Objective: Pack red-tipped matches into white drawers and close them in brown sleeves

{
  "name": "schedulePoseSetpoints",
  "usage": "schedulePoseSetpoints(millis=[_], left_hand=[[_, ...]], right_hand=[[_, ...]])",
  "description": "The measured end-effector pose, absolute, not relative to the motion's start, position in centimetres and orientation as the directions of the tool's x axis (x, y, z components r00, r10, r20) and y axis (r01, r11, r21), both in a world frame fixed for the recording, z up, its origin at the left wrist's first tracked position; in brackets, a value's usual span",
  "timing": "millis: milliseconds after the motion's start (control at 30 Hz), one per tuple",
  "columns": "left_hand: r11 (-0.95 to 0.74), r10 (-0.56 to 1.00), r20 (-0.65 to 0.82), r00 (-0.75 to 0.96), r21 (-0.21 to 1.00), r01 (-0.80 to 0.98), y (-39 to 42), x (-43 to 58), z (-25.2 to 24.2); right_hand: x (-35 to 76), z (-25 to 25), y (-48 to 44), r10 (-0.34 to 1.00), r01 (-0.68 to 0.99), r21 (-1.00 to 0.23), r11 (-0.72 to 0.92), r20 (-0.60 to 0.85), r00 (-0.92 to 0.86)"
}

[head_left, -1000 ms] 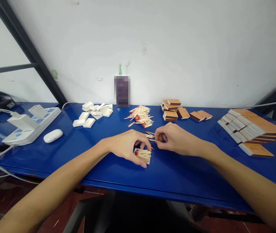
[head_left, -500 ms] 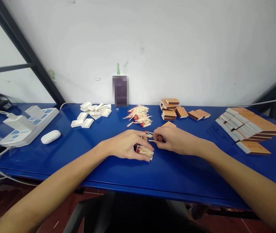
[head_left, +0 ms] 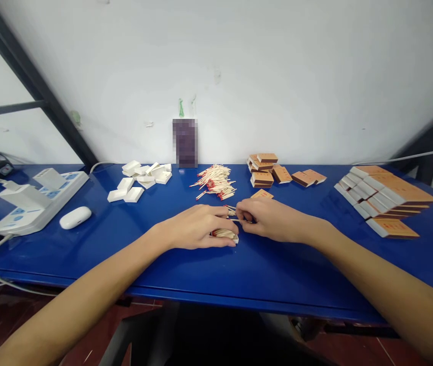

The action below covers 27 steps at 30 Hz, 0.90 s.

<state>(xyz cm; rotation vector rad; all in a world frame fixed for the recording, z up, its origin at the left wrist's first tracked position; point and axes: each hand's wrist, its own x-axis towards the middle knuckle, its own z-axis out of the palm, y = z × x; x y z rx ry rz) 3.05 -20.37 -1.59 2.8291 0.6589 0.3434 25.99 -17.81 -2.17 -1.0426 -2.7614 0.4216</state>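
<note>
My left hand (head_left: 205, 227) is wrapped round a white matchbox tray (head_left: 236, 240) filled with red-tipped matches, its fingers over the back and its thumb at the front. Close by on the right, my right hand (head_left: 256, 217) pinches a matchstick (head_left: 235, 220) that points left toward my left fingers. Some loose matches (head_left: 230, 210) lie just behind the hands. An orange matchbox cover (head_left: 262, 194) lies behind my right hand, which partly hides it. Farther back is a pile of matches (head_left: 216, 181).
White trays (head_left: 133, 194) lie at the back left, beside a white case (head_left: 75, 217) and a power strip (head_left: 41, 203). Orange matchboxes (head_left: 262, 179) stand at the back right of the match pile. Stacked covers (head_left: 392, 227) fill the right side. A pixelated dark object (head_left: 186, 143) leans on the wall.
My left fingers have closed further over the tray, so less of its matches shows. The tray has tilted or shifted slightly back. The whole view has moved a little.
</note>
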Motion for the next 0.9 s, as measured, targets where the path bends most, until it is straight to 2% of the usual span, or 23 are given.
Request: schedulePoseSetpoints(millis=[267, 567, 700, 800, 900], left_hand=[[-0.857, 0.479, 0.202, 0.854, 0.319, 0.405, -20.0, 2.9, -1.9], [-0.837, 0.506, 0.168, 0.846, 0.334, 0.434, -20.1, 2.7, -1.9], [-0.825, 0.536, 0.246, 0.807, 0.355, 0.440, -19.9, 2.7, -1.8], [-0.800, 0.599, 0.296, 0.744, 0.271, 0.536, -19.2, 2.4, -2.0], [-0.741, 0.666, 0.282, 0.691, 0.144, 0.655, -18.3, 1.8, -2.4]], right_hand=[[25.9, -1.9, -18.0, 0.684, 0.643, -0.328, 0.692, 0.014, -0.729], [26.5, -1.2, -17.7, 0.679, 0.652, -0.305, 0.694, -0.023, -0.734], [26.5, -0.9, -17.8, 0.667, 0.644, -0.295, 0.706, -0.029, -0.744], [26.5, -1.3, -17.8, 0.638, 0.605, -0.318, 0.730, 0.000, -0.770], [26.3, -1.7, -17.9, 0.623, 0.577, -0.343, 0.741, 0.030, -0.782]])
